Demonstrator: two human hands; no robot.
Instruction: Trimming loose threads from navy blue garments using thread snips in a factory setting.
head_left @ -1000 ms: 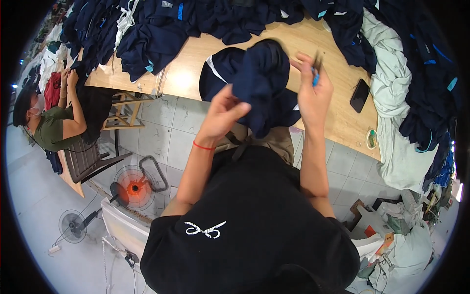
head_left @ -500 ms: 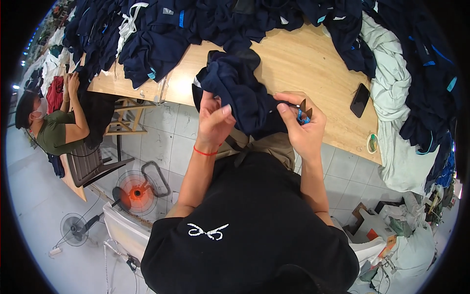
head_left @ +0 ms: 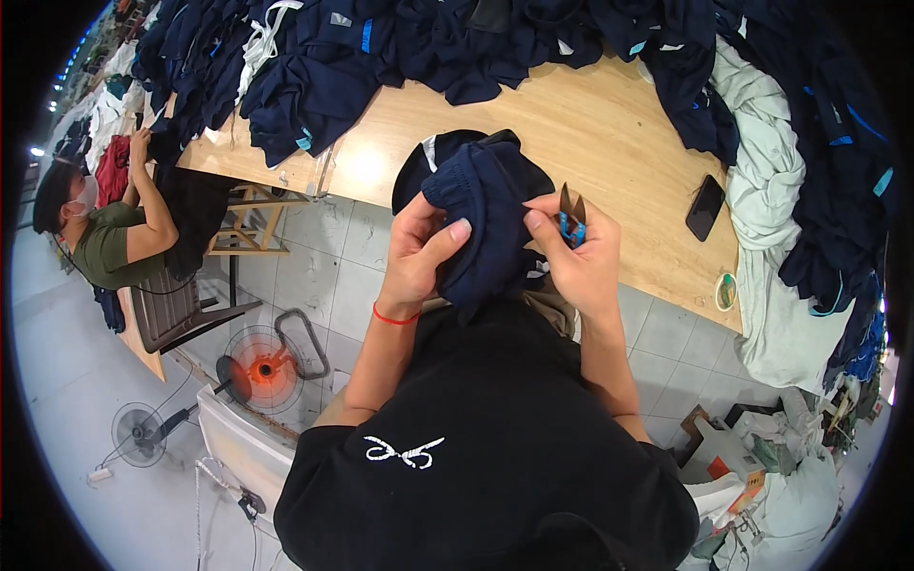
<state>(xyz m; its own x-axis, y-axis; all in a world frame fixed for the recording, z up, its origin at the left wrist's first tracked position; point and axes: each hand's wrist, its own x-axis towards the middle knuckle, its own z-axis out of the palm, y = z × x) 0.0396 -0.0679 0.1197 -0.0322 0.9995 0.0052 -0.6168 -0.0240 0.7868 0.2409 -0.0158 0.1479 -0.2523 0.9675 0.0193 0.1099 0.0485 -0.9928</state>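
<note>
A bunched navy garment with a gathered elastic edge hangs in front of me at the table's near edge. My left hand is closed round its left side, thumb on top of the cloth. In the curled fingers of my right hand sits a pair of thread snips with blue handles, its blades apart and pointing away from me. The thumb and forefinger of that hand pinch together at the garment's right side; what is between them is too small to make out. Part of the garment hangs hidden behind my hands.
Navy garments are heaped along the far side of the wooden table. White cloth, a black phone and a small round dish lie at right. At left are a co-worker, a chair and fans.
The garment has been turned, bringing its gathered edge up by my left hand. My right hand has rotated, so the snips' blades now point away from me.
</note>
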